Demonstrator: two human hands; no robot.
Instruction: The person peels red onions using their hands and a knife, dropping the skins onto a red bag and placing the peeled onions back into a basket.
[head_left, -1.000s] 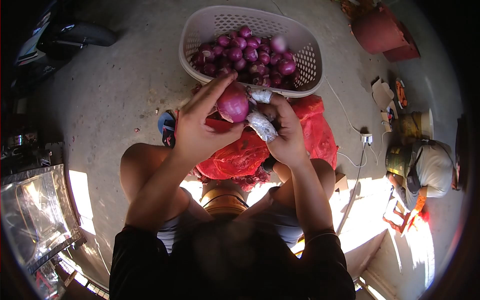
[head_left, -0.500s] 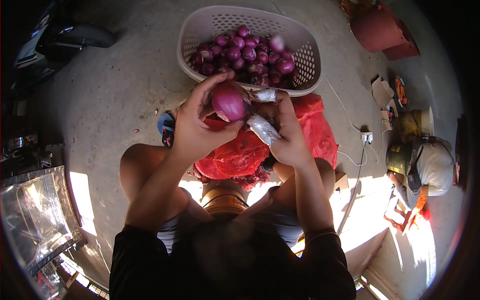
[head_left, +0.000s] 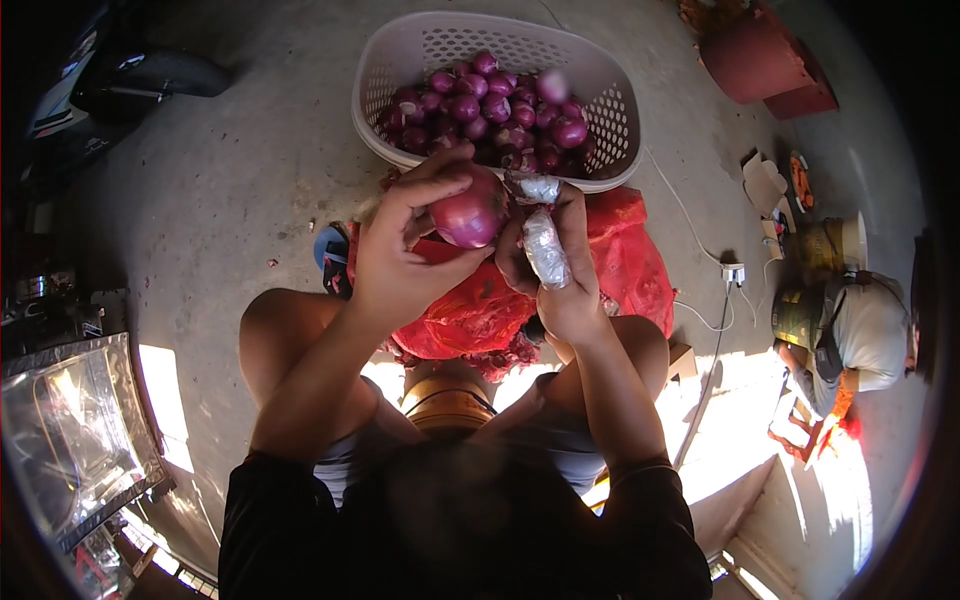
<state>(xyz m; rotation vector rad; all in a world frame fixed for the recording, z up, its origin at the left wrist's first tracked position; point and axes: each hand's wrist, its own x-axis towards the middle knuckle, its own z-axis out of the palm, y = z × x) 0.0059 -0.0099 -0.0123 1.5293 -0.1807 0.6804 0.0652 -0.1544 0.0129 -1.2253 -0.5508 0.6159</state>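
My left hand (head_left: 392, 240) is wrapped round a large red onion (head_left: 468, 212), its fingers behind and its thumb below. Close to the onion's right side is my right hand (head_left: 572, 290), fingers curled in. Silver wrapping (head_left: 545, 250) covers its thumb and one finger. Whether anything small is pinched there is hidden. Just beyond both hands, a pale plastic basket (head_left: 632, 165) holds several red onions (head_left: 490, 108). Beneath the hands lies a red mesh bag (head_left: 635, 262), with scraps of onion skin (head_left: 510, 357) at its near edge.
An orange-yellow bucket (head_left: 447, 402) stands between my knees. At right, a power strip (head_left: 733, 272) trails white cords over the floor, and another person (head_left: 868, 335) bends low. A wheel (head_left: 165, 72) is at the upper left; a red container (head_left: 745, 55) is at the upper right.
The onion has turned a little in my left hand. My right thumb has swung more upright and my right fingers have curled in, slightly away from the onion.
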